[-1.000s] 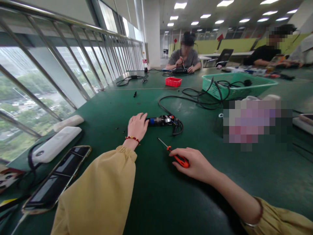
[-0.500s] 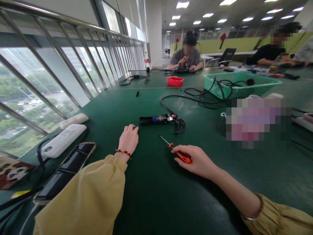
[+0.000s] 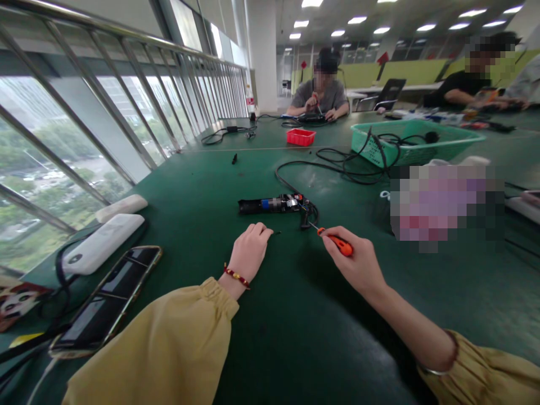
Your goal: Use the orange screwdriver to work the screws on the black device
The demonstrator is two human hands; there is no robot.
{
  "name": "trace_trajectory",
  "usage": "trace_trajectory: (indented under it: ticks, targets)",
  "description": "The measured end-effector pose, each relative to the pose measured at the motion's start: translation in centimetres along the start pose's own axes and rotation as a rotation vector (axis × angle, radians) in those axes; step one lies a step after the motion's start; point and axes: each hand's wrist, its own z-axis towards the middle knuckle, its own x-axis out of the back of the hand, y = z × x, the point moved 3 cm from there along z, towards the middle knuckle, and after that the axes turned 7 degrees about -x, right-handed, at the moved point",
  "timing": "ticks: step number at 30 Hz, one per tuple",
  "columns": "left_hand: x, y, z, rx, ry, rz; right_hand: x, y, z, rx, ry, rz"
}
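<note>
An opened black cylindrical device, with a blue band and bared wiring at its right end, lies across the green table. My right hand is closed around a screwdriver with an orange-and-black handle. Its thin shaft points left, the tip by the black cable piece under the wiring; whether they touch is unclear. Just below the device, my left hand rests with fingers curled together. A tiny dark piece shows at its fingertips, too small to name.
A black cable runs from the device towards a green basket. A red tray stands farther back. On my left lie a phone and a white power bank. A blurred-out item is at right. Two people sit across the table.
My left hand has moved right, below the device. My right hand has carried the screwdriver up and to the right, bringing its tip beside the wiring end.
</note>
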Motion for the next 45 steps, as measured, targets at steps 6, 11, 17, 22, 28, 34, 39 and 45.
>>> trace_trajectory:
  ticks: [6,11,17,22,28,34,39,45]
  targets:
    - [0.1,-0.9,-0.2,0.152,0.167,-0.244,0.0,-0.4,-0.2,0.062,-0.076,-0.02]
    - [-0.4,-2.4,-0.1,0.236,0.335,-0.452,0.1,-0.8,-0.6,0.121,-0.114,0.015]
    - [-0.3,-3.2,0.1,0.214,0.476,-0.483,-0.1,-1.6,-1.0,0.192,-0.17,0.051]
    - [-0.4,-2.4,1.5,0.165,0.592,-0.472,-0.8,-2.0,-1.4,0.227,-0.257,0.065]
    - [-1.8,-1.4,4.4,0.098,0.634,-0.511,-0.9,-1.9,-1.4,0.219,-0.285,0.064]
    - [-2.1,-1.4,5.1,0.089,0.554,-0.42,-0.9,-1.8,-1.4,0.197,-0.295,0.063]
    - [-1.8,-1.2,4.8,0.05,0.494,-0.288,-0.9,-1.9,-1.4,0.204,-0.292,0.045]
    - [-1.7,-1.2,4.8,0.013,0.438,-0.22,-0.8,-2.0,-1.4,0.205,-0.288,0.046]
